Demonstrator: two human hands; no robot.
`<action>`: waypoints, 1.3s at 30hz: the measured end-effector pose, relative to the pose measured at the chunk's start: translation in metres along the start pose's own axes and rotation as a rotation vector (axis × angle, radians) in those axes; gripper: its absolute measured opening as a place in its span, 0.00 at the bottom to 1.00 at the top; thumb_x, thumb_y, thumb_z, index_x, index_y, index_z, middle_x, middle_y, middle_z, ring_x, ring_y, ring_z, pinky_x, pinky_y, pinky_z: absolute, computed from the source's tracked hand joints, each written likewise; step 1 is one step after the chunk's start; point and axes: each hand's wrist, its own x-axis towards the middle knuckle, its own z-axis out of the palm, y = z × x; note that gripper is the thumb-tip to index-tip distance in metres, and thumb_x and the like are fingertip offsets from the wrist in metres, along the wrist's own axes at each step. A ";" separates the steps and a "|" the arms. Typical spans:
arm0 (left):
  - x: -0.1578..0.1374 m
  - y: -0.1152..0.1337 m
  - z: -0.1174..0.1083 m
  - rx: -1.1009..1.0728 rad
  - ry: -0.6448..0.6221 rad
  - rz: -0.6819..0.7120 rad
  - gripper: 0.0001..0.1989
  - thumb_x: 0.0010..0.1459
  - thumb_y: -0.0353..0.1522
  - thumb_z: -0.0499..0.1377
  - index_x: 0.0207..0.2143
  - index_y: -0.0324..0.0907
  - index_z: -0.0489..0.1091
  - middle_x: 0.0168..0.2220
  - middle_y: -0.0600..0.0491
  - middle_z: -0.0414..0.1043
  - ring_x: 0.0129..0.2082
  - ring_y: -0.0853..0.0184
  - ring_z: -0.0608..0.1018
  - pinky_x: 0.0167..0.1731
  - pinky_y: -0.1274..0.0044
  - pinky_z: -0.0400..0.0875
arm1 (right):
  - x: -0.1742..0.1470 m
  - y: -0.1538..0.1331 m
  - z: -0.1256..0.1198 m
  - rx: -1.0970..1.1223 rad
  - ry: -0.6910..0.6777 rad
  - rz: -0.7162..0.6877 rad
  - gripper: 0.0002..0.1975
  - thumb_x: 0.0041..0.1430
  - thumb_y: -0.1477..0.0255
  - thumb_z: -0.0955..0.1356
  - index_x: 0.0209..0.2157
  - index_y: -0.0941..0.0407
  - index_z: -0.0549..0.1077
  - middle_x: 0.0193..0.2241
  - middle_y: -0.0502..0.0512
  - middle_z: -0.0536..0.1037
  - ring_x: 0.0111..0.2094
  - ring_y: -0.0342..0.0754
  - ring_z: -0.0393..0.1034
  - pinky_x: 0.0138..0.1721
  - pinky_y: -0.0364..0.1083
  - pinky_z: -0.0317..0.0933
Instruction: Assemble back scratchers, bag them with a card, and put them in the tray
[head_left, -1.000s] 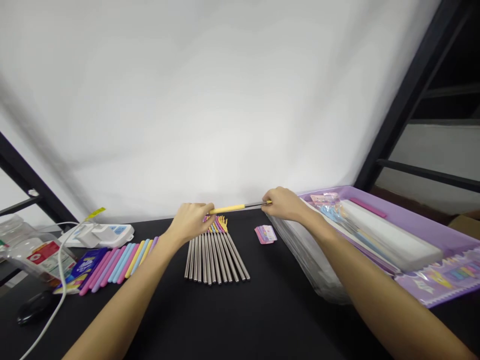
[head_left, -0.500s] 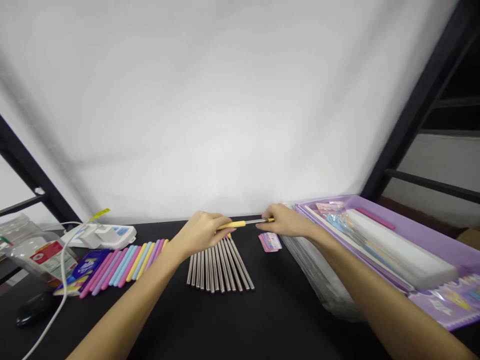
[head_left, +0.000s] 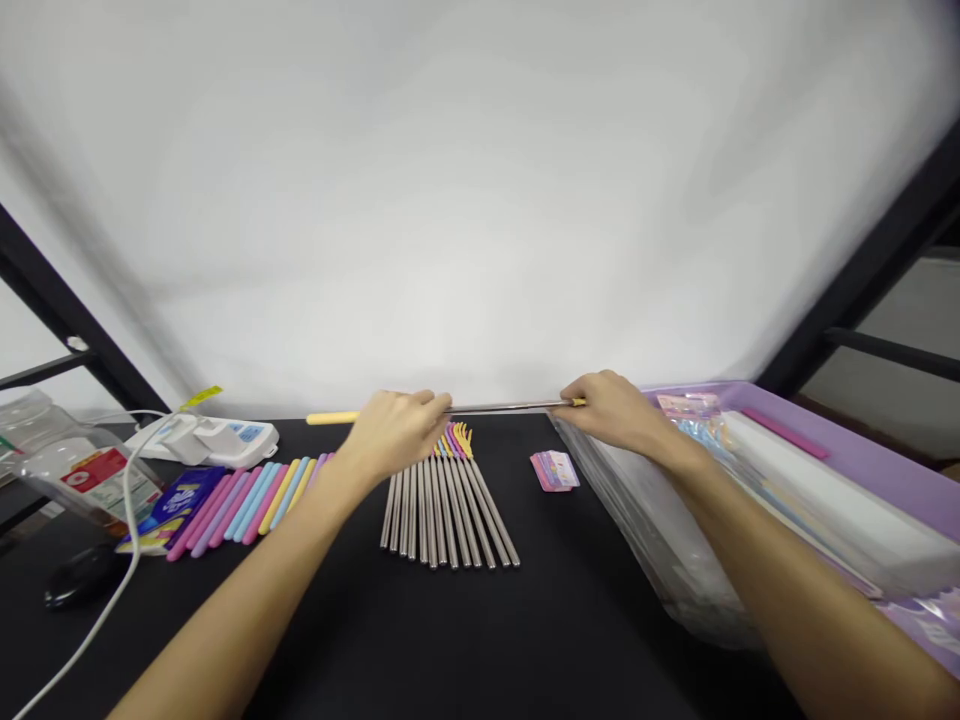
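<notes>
A back scratcher with a thin metal rod (head_left: 499, 407) and a yellow handle (head_left: 330, 418) is held level above the desk. My left hand (head_left: 397, 430) is closed around its middle, with the handle sticking out to the left; the hand hides where handle and rod meet. At the other end, my right hand (head_left: 607, 405) pinches the yellow tip, mostly covered by the fingers. Beneath my left hand lies a row of metal back scratcher rods (head_left: 450, 515), with curved claw tips in yellow, pink and purple. Coloured handles (head_left: 259, 500) lie side by side left of my forearm.
Small pink-purple cards (head_left: 555, 471) lie right of the rods. Clear plastic bags (head_left: 660, 540) and a purple box (head_left: 885, 475) with packed items are at right. A power strip (head_left: 217, 440), plastic jar (head_left: 82, 470), blue packet (head_left: 176, 505), black mouse (head_left: 86, 578) and white cable (head_left: 127, 510) are at left.
My hands have moved apart, the left one leftward and the right one rightward. More metal rod shows between them, and the yellow handle now juts out left of my left hand.
</notes>
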 end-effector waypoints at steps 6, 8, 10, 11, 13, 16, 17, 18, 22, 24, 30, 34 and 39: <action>-0.020 -0.065 0.006 0.109 0.082 -0.352 0.09 0.56 0.36 0.54 0.33 0.44 0.73 0.29 0.52 0.79 0.30 0.58 0.80 0.26 0.74 0.59 | -0.004 0.038 -0.015 -0.144 0.049 0.180 0.18 0.50 0.67 0.64 0.13 0.53 0.54 0.13 0.47 0.55 0.19 0.45 0.50 0.26 0.46 0.38; -0.022 -0.073 0.007 0.119 0.070 -0.351 0.10 0.56 0.37 0.54 0.32 0.44 0.73 0.27 0.52 0.78 0.29 0.58 0.79 0.26 0.74 0.58 | -0.005 0.045 -0.018 -0.159 0.062 0.180 0.18 0.50 0.67 0.64 0.13 0.53 0.54 0.13 0.47 0.55 0.19 0.45 0.50 0.26 0.46 0.39; -0.020 -0.068 0.008 0.110 0.065 -0.325 0.10 0.56 0.37 0.54 0.32 0.44 0.73 0.27 0.53 0.78 0.29 0.59 0.79 0.25 0.74 0.57 | -0.005 0.046 -0.017 -0.140 0.057 0.178 0.18 0.50 0.66 0.65 0.13 0.53 0.54 0.13 0.47 0.55 0.19 0.45 0.50 0.26 0.46 0.40; -0.017 -0.061 0.009 0.106 0.070 -0.306 0.10 0.57 0.37 0.53 0.32 0.44 0.73 0.27 0.53 0.78 0.29 0.59 0.79 0.25 0.74 0.57 | -0.005 0.044 -0.015 -0.126 0.050 0.175 0.19 0.51 0.65 0.65 0.14 0.53 0.54 0.13 0.47 0.55 0.19 0.44 0.50 0.26 0.46 0.40; -0.011 -0.044 0.011 0.102 0.075 -0.246 0.11 0.58 0.37 0.52 0.33 0.44 0.73 0.28 0.53 0.78 0.29 0.60 0.79 0.25 0.73 0.56 | -0.006 0.040 -0.013 -0.098 0.028 0.163 0.19 0.51 0.65 0.65 0.13 0.53 0.53 0.13 0.46 0.53 0.18 0.44 0.50 0.26 0.45 0.41; -0.003 -0.019 0.015 0.097 0.060 -0.163 0.12 0.60 0.37 0.51 0.32 0.44 0.72 0.28 0.53 0.78 0.27 0.61 0.79 0.24 0.73 0.53 | -0.005 0.033 -0.012 -0.071 -0.019 0.154 0.20 0.51 0.65 0.65 0.13 0.53 0.51 0.13 0.46 0.52 0.18 0.43 0.51 0.26 0.45 0.40; -0.002 -0.014 0.016 0.093 0.053 -0.146 0.12 0.60 0.37 0.50 0.32 0.44 0.72 0.28 0.53 0.78 0.27 0.61 0.79 0.23 0.73 0.53 | -0.005 0.032 -0.012 -0.061 -0.035 0.155 0.20 0.51 0.66 0.65 0.13 0.53 0.51 0.13 0.46 0.52 0.17 0.43 0.51 0.26 0.45 0.40; -0.001 -0.013 0.018 0.091 0.050 -0.134 0.12 0.61 0.37 0.50 0.32 0.43 0.72 0.28 0.53 0.78 0.26 0.62 0.79 0.23 0.73 0.53 | -0.006 0.033 -0.013 -0.048 -0.046 0.156 0.20 0.51 0.66 0.65 0.13 0.53 0.51 0.13 0.45 0.52 0.17 0.42 0.51 0.26 0.45 0.40; -0.009 -0.036 0.022 0.133 0.082 -0.140 0.12 0.60 0.37 0.51 0.31 0.43 0.72 0.28 0.52 0.78 0.27 0.61 0.79 0.25 0.74 0.56 | -0.008 0.050 -0.018 -0.046 -0.024 0.152 0.20 0.50 0.67 0.65 0.13 0.53 0.50 0.14 0.45 0.48 0.19 0.42 0.45 0.26 0.45 0.38; -0.018 -0.057 0.021 0.169 0.138 -0.252 0.12 0.58 0.38 0.52 0.32 0.43 0.73 0.27 0.52 0.78 0.27 0.60 0.79 0.25 0.74 0.56 | -0.010 0.061 -0.021 -0.061 0.013 0.187 0.21 0.49 0.66 0.65 0.12 0.53 0.50 0.14 0.44 0.46 0.19 0.43 0.43 0.26 0.45 0.38; -0.027 -0.071 0.010 0.209 0.160 -0.379 0.14 0.59 0.38 0.51 0.28 0.43 0.73 0.22 0.51 0.76 0.26 0.59 0.78 0.24 0.75 0.57 | -0.010 0.054 -0.025 -0.094 0.045 0.229 0.18 0.48 0.68 0.65 0.12 0.53 0.54 0.13 0.45 0.49 0.19 0.44 0.46 0.26 0.45 0.38; -0.004 -0.016 0.007 0.086 0.212 -0.202 0.11 0.59 0.36 0.53 0.32 0.44 0.73 0.30 0.53 0.79 0.29 0.62 0.79 0.25 0.75 0.58 | -0.003 0.006 -0.011 -0.034 -0.016 0.091 0.17 0.50 0.68 0.65 0.12 0.53 0.58 0.13 0.48 0.57 0.19 0.45 0.52 0.25 0.46 0.41; 0.020 0.039 0.005 0.011 0.184 0.045 0.13 0.64 0.34 0.48 0.36 0.43 0.72 0.25 0.53 0.73 0.26 0.65 0.75 0.25 0.74 0.57 | 0.004 -0.023 0.003 -0.017 -0.045 -0.027 0.16 0.52 0.68 0.64 0.14 0.54 0.61 0.14 0.51 0.62 0.19 0.44 0.54 0.25 0.46 0.41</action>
